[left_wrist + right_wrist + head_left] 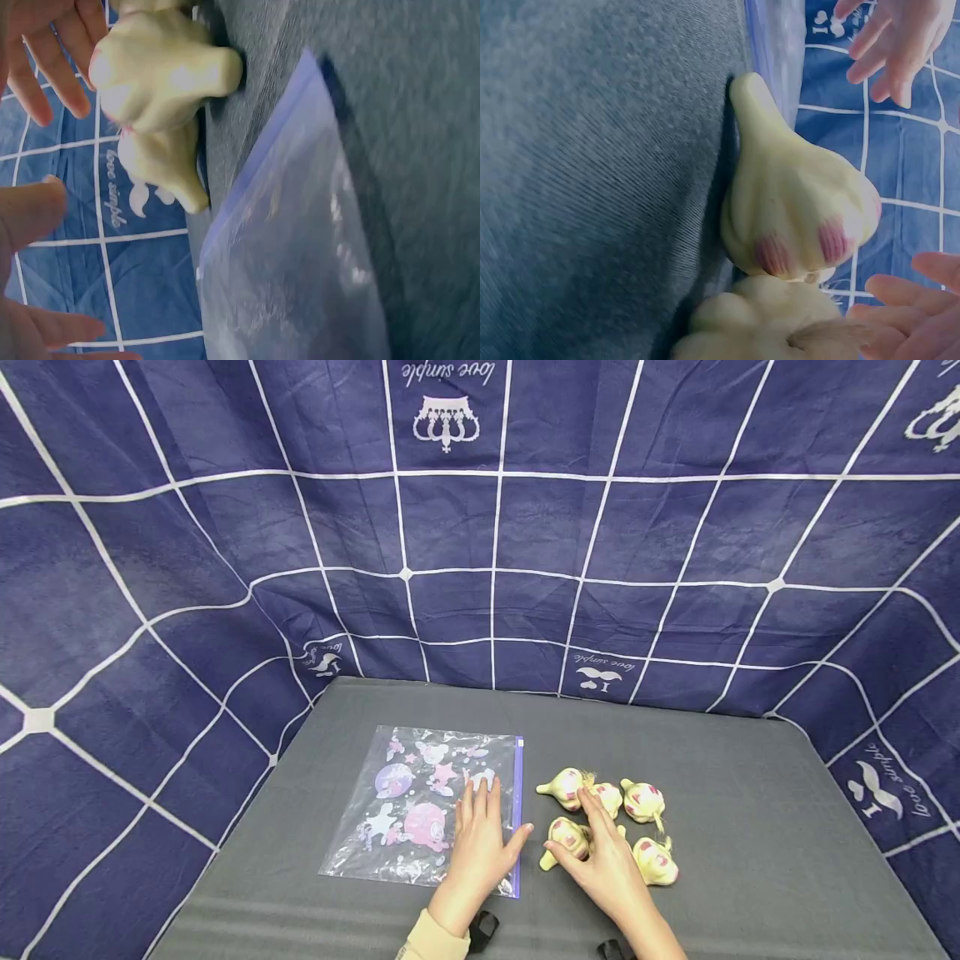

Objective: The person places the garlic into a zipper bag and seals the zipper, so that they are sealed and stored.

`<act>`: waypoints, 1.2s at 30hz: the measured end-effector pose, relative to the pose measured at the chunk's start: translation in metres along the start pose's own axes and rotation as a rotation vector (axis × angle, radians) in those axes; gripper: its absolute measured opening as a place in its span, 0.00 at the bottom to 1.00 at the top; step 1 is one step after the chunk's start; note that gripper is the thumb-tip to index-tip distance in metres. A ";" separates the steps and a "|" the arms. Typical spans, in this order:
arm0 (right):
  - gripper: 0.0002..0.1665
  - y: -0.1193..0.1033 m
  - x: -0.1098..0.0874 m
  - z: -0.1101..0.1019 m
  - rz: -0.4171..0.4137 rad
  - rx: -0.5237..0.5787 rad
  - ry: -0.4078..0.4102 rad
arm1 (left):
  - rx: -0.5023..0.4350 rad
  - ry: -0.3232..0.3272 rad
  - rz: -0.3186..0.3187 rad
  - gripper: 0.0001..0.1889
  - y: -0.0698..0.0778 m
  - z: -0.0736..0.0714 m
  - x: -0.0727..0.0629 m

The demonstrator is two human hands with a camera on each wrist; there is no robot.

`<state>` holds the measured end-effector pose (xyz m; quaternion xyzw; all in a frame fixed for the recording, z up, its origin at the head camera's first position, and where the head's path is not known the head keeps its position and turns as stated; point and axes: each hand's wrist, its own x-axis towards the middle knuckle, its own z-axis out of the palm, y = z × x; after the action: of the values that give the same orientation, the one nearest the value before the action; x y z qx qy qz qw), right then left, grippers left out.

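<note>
A clear zip bag (423, 777) with pink, white and purple cartoon prints lies flat, its purple zip strip (518, 760) facing right. Over the bag's right part is my left hand (480, 839), fingers extended and thumb spread towards the strip. My right hand (603, 860) hovers over several garlic bulbs (651, 802), fingers spread and nothing gripped; it partly covers some of them. In the right wrist view, one garlic bulb (795, 187) with pink patches lies close by, its stem pointing at the bag. Two pale bulbs (154, 75) show beyond the bag's corner in the left wrist view.
A grey cloth surface (750, 827) lies under everything. Blue curtain (450, 527) with white grid lines rises behind it and along both sides. Black wrist straps (483, 931) show near the front edge.
</note>
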<state>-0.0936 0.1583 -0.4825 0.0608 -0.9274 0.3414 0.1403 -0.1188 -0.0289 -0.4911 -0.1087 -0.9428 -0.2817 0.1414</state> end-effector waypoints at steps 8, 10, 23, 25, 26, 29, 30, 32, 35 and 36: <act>0.54 -0.004 0.002 0.007 0.031 -0.017 -0.024 | -0.004 -0.040 -0.081 0.43 0.002 0.009 -0.008; 0.54 -0.006 0.004 0.008 0.047 -0.005 -0.034 | 0.004 -0.034 -0.093 0.43 0.002 0.012 -0.009; 0.52 -0.012 -0.002 0.020 0.012 -0.071 -0.024 | 0.069 -0.038 -0.109 0.43 0.000 0.020 -0.009; 0.52 -0.013 -0.002 0.020 0.007 -0.103 -0.025 | 0.062 -0.057 -0.126 0.44 0.001 0.020 -0.009; 0.53 -0.013 -0.002 0.020 0.009 -0.117 -0.027 | 0.060 -0.064 -0.134 0.45 0.001 0.021 -0.009; 0.54 -0.014 -0.002 0.020 0.023 -0.152 -0.044 | 0.055 -0.091 -0.164 0.46 0.003 0.021 -0.010; 0.54 -0.014 -0.002 0.020 0.027 -0.161 -0.049 | 0.054 -0.092 -0.170 0.47 0.003 0.022 -0.011; 0.54 -0.014 -0.001 0.020 0.032 -0.176 -0.055 | 0.063 -0.088 -0.176 0.48 0.004 0.022 -0.011; 0.55 -0.014 -0.001 0.022 0.029 -0.199 -0.062 | 0.084 -0.077 -0.178 0.49 0.005 0.023 -0.012; 0.55 -0.014 -0.001 0.022 0.029 -0.207 -0.063 | 0.094 -0.075 -0.179 0.49 0.006 0.023 -0.012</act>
<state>-0.0949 0.1331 -0.4901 0.0434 -0.9624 0.2436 0.1116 -0.1107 -0.0129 -0.5104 -0.0279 -0.9656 -0.2442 0.0852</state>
